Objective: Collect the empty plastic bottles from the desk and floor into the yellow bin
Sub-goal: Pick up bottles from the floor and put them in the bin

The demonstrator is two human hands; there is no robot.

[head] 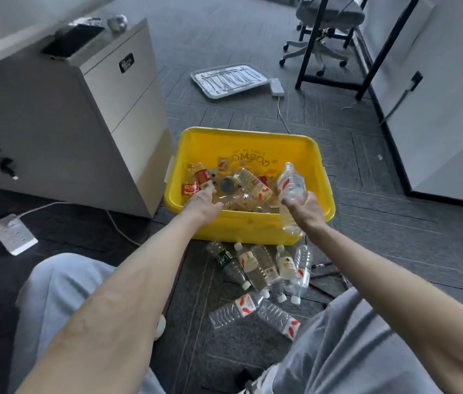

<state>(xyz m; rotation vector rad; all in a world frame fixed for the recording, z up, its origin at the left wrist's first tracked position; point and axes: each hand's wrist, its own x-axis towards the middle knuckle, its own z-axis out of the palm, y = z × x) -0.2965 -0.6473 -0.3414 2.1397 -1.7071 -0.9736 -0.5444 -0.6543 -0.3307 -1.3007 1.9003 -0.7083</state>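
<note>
The yellow bin (248,143) stands on the carpet in front of me, with several bottles (248,184) lying inside it. My right hand (305,207) grips two clear bottles (291,184) over the bin's near right rim; one points up into the bin, the other hangs down outside. My left hand (203,204) reaches over the near left rim with its fingers extended and holds nothing. Several clear bottles (261,268) lie on the floor just in front of the bin, between my knees.
A grey drawer cabinet (88,115) stands left of the bin. A power strip (13,233) and its cable lie on the floor at left. A clear lid (229,79) lies beyond the bin, next to a white adapter (277,86). A desk frame and an office chair (327,29) stand at the far right.
</note>
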